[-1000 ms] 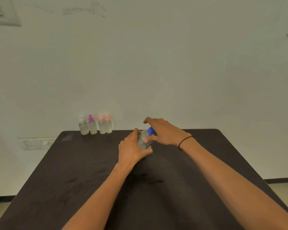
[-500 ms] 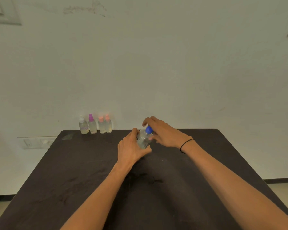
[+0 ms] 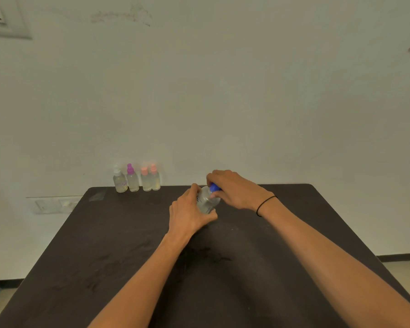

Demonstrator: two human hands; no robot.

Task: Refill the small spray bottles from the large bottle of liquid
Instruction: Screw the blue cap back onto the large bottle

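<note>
Fingers (image 3: 214, 177) of right hand (image 3: 234, 189) curled over blue cap (image 3: 214, 187), pinching it. Left hand (image 3: 191, 214) wrapped round body of large bottle (image 3: 206, 200), thumb on near side. Bottle at centre of counter (image 3: 128, 245), toward far edge, tilted slightly right. Cap on neck; seated or part unscrewed, cannot tell. Four spray bottles (image 3: 136, 178) in a row at far left edge against wall (image 3: 223, 91), tops on, all holding pale liquid, well apart from hands. Judgement: uncapping or recapping; pouring not underway.
</note>
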